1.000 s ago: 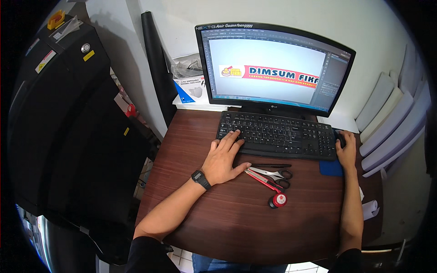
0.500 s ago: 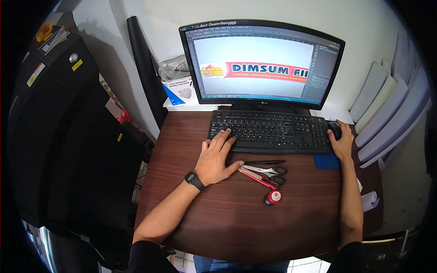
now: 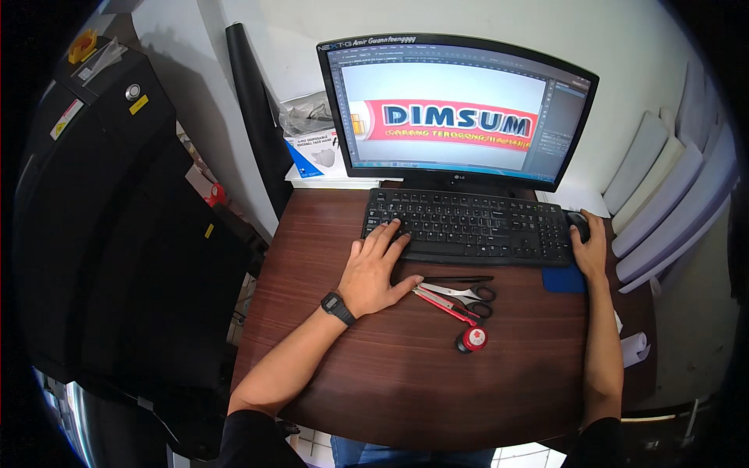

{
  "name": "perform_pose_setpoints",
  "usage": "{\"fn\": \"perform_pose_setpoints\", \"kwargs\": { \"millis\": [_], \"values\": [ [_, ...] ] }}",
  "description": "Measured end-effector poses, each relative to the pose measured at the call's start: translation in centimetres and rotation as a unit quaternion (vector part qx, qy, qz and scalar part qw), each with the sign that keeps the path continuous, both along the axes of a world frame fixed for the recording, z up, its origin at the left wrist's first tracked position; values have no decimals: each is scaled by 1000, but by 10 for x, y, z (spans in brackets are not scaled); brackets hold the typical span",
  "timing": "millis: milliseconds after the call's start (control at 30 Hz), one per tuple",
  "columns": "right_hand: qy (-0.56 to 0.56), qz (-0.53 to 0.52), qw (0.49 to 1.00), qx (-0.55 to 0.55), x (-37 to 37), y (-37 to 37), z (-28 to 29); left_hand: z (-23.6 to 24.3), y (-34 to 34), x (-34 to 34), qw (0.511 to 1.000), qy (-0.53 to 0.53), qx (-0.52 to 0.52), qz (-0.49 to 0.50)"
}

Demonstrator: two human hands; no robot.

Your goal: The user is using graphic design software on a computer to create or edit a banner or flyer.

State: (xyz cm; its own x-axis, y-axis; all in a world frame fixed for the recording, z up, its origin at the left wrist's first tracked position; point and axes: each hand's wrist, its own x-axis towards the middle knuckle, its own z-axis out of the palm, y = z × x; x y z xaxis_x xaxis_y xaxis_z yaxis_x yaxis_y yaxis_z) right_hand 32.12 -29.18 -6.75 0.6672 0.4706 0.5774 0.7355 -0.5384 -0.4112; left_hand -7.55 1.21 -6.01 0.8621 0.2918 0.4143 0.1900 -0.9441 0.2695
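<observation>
Keyboard (image 3: 468, 228) of black plastic, a long slab with rows of small squarish keys, lies across the centre of the frame. My left hand (image 3: 370, 282) has its fingers spread, tips on the keyboard's left end, thumb stretched out near the points of the scissors (image 3: 459, 293). At centre right, my right hand (image 3: 591, 248) wraps a rounded dark mouse (image 3: 577, 223), thumb along its side. Just below the keyboard, the scissors show silvery metal blades and black looped handles, beside a slim red cutter (image 3: 446, 305). Reddish-brown wood grain streaks the tabletop (image 3: 437, 386) across the lower middle.
</observation>
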Motion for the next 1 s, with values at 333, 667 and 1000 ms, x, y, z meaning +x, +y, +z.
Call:
{"fn": "perform_pose_setpoints", "kwargs": {
  "millis": [333, 667, 1000],
  "values": [
    [-14, 24, 1000, 2, 6, -1, -9, -3, 2, -1, 999, 6, 27, -28],
    [-14, 14, 1000, -8, 8, 0, -10, -3, 2, -2, 999, 7, 19, -25],
    [-23, 37, 999, 11, 8, -3, -12, 1, 1, 0, 999, 0, 25, -36]
  ]
}}
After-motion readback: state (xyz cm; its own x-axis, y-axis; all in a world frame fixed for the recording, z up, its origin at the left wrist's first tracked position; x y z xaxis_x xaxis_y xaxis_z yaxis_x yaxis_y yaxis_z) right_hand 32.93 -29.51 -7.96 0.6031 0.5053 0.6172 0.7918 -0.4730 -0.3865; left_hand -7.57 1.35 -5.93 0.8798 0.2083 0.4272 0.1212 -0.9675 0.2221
